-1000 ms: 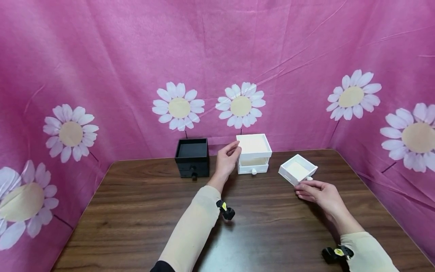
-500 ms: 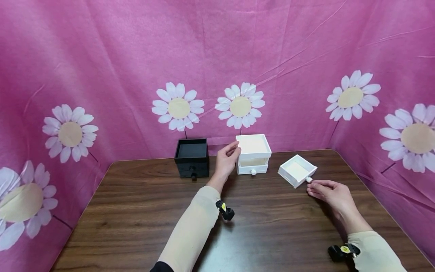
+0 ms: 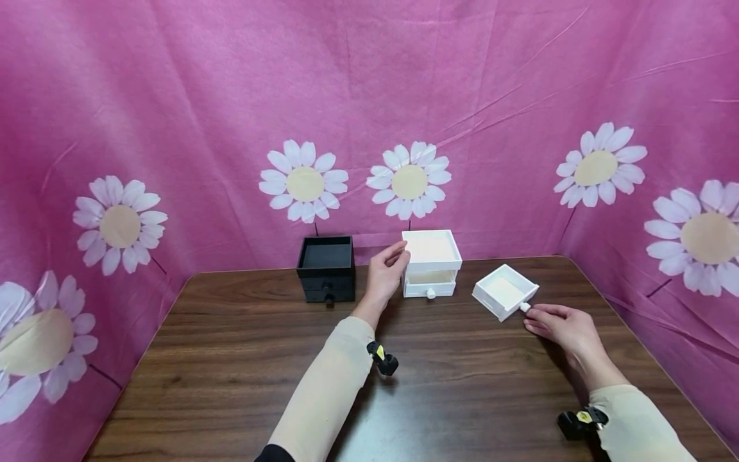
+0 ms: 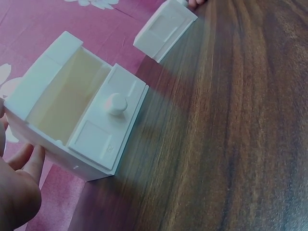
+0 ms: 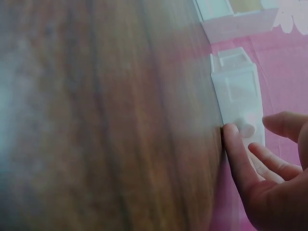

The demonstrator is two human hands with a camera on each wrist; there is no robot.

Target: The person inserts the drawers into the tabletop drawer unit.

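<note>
A small white drawer cabinet (image 3: 432, 250) stands at the back of the table, its upper slot empty and its lower drawer (image 4: 108, 115) pushed in. My left hand (image 3: 385, 273) touches the cabinet's left side with its fingertips. To the right lies a loose white drawer (image 3: 505, 289), upright and empty inside, its round knob (image 5: 247, 129) turned toward my right hand (image 3: 566, 330). The right thumb and fingers are spread around that knob, with small gaps showing in the right wrist view.
A black drawer cabinet (image 3: 326, 269) with black knobs stands left of the white one. Behind the wooden table (image 3: 242, 359) hangs a pink cloth (image 3: 496, 96) printed with white daisies, close to the table's back edge.
My right hand has shifted right, from the loose drawer's front corner to beside its knob. The left hand and both cabinets have stayed in place.
</note>
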